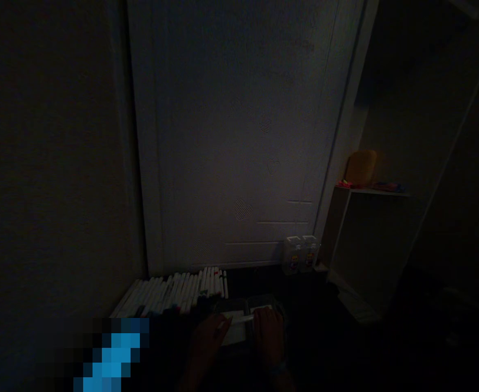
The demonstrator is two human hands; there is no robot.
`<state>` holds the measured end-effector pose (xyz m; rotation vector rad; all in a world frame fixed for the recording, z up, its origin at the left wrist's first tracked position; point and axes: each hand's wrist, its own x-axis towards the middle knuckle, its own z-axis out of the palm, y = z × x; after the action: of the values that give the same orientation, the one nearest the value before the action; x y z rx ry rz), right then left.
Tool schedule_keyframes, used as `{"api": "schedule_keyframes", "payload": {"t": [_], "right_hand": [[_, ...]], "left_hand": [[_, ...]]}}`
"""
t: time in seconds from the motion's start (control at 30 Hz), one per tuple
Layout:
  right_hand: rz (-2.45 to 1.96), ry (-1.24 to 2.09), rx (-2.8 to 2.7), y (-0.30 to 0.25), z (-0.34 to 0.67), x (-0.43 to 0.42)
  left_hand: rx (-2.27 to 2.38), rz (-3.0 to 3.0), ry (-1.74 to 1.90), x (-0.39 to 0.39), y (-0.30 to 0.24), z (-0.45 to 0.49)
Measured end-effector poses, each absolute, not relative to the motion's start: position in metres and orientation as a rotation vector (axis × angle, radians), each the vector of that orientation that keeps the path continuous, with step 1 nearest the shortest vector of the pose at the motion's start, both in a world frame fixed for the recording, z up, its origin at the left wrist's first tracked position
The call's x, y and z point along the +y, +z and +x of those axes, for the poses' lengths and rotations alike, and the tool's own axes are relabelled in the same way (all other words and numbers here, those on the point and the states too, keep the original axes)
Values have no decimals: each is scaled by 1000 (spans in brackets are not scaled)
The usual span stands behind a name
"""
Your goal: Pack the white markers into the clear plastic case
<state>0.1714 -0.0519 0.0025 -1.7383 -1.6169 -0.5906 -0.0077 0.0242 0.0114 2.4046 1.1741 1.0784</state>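
Observation:
The light is very dim and details are faint. A slim white marker (243,319) lies level between my hands. My left hand (210,335) pinches its left end with fingers and thumb. Curled fingers of my right hand (269,331) close around the other end. Under both hands is a dark-edged case or tray (259,299) with pale, flat contents (234,334) that I cannot make out. To the left, many white markers (178,291) lie side by side in a row, some with coloured ends.
Two clear plastic containers (300,255) with labels stand at the back right, against a pale panel (239,136) with heart shapes. Further right, a low shelf unit (341,218) carries an orange object (361,167). A blurred blue patch (111,356) covers the lower left.

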Motion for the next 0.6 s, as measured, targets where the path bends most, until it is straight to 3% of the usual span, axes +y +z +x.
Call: {"api": "schedule_keyframes", "payload": {"t": [0.6], "right_hand": [[-1698, -593, -1616, 9, 170, -54]], "left_hand": [[1290, 2545, 1169, 18, 14, -6]]}}
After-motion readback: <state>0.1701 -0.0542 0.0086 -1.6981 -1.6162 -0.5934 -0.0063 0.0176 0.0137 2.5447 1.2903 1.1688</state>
